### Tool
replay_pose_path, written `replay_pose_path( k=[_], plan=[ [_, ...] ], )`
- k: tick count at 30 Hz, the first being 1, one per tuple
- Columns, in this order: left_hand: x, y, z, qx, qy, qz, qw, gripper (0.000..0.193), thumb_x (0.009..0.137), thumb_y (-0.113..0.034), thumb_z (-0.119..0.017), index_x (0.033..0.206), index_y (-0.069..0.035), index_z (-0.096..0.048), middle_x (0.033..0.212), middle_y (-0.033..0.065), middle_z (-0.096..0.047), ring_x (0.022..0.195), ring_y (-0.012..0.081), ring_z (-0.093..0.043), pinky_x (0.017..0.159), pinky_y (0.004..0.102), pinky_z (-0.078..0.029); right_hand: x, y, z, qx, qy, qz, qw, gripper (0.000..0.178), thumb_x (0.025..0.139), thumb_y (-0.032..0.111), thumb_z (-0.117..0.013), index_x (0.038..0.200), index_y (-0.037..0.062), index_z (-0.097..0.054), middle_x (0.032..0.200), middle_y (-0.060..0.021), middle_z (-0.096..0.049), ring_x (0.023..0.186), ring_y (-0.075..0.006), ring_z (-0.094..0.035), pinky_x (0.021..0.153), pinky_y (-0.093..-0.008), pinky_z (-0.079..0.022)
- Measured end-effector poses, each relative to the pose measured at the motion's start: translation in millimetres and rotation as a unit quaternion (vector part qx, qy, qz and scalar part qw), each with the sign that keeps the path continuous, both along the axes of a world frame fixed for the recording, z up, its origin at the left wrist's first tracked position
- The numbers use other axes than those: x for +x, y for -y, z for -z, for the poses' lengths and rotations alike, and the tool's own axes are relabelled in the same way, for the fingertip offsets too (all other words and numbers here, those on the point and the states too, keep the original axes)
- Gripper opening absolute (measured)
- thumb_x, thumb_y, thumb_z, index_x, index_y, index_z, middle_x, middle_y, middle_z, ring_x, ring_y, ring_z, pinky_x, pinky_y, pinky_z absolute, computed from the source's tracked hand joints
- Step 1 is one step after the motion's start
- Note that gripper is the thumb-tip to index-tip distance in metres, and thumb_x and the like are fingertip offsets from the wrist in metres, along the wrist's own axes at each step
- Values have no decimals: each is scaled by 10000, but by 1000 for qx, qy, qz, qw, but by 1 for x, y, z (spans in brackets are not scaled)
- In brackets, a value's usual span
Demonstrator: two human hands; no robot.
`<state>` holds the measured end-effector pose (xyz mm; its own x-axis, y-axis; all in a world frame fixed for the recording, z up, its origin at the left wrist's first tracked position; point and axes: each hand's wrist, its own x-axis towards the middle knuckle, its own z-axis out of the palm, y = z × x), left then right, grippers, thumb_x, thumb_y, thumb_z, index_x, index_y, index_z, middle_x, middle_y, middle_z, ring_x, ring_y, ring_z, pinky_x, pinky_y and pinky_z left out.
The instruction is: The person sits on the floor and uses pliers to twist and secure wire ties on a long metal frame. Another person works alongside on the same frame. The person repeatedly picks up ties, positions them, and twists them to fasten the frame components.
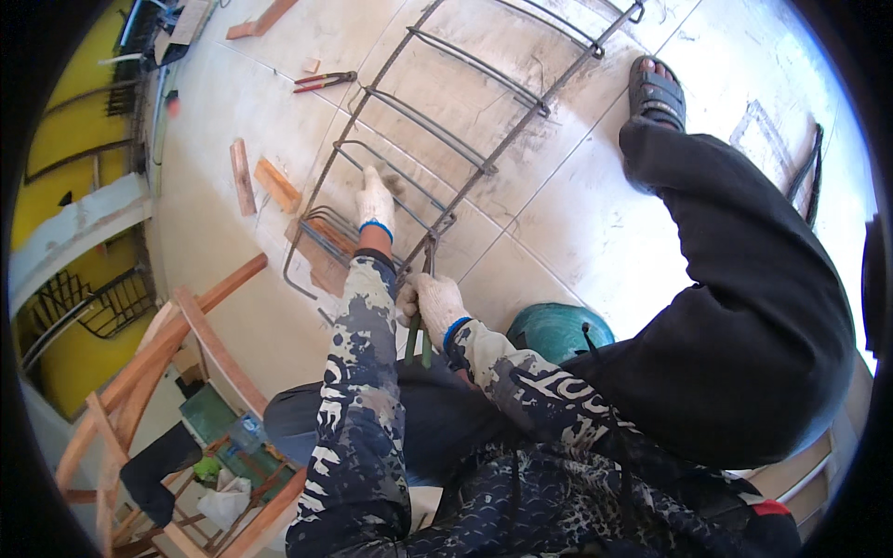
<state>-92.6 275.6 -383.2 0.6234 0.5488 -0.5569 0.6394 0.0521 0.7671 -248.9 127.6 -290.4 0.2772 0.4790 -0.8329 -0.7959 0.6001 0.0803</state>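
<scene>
A long rebar cage [476, 166] of two visible lengthwise bars and several bent stirrups lies across the tiled floor in front of me. My left hand [375, 200], in a white knit glove, closes on a steel stirrup [420, 193] near the cage's close end. Lower and to the right, my gloved right hand [439, 302] grips a pair of pincers [427, 346] by the green handles. Their jaws point up to the corner where a stirrup meets the right lengthwise bar; the exact contact is too small to tell. Several stirrups [326, 237] sit bunched left of my left forearm.
Red-handled pincers [326, 82] and wood offcuts [277, 184] lie left of the cage. A wooden frame [177, 339] stands at lower left. By my right forearm is a rounded green object [558, 331]. My sandalled foot [657, 93] is right of the cage.
</scene>
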Motion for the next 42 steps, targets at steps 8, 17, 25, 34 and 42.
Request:
replay_pose_path(
  k=[8, 17, 25, 34, 42],
  plan=[
    [-82, 29, -13, 268, -140, 281, 911, 846, 1037, -749, -475, 1268, 13, -759, 1220, 309, -759, 1197, 491, -711, 1059, 533, -534, 17, 47, 16, 45, 83, -141, 985, 268, 1049, 127, -520, 1234, -52, -596, 957, -151, -691, 780, -282, -710, 736, -537, -659],
    [-97, 19, 2, 20, -24, 179, 983, 549, 1058, -560, -694, 1166, -31, -795, 804, 22, -700, 636, 127, -632, 538, 322, -509, 25, 80, 30, 213, 88, -130, 964, 343, 1027, 122, -555, 1302, -76, -603, 1407, -333, -651, 1326, -453, -648, 1123, -705, -496],
    [-90, 30, -4, -35, -18, 156, 987, 481, 1056, -496, -730, 1214, -46, -794, 825, -12, -697, 635, 90, -639, 493, 281, -483, 27, 78, 21, 279, 89, -89, 952, 301, 1061, 170, -589, 1301, -12, -586, 1519, -328, -574, 1408, -477, -586, 1161, -699, -449],
    [-96, 18, 2, 50, -21, 191, 980, 458, 1015, -478, -741, 970, -29, -821, 786, 27, -728, 681, 122, -667, 608, 339, -521, 15, 64, 6, 307, 77, -23, 948, 300, 1097, 153, -517, 1331, -33, -539, 1192, -160, -656, 1066, -282, -661, 965, -516, -554],
    [-95, 39, -17, 191, 34, 231, 953, 600, 1038, -594, -604, 915, -24, -748, 779, 209, -718, 732, 352, -713, 722, 499, -528, 22, 60, -3, 175, 40, -46, 983, 75, 1042, 79, -435, 1079, 23, -467, 1001, -101, -535, 811, -209, -540, 758, -427, -503]
  ],
)
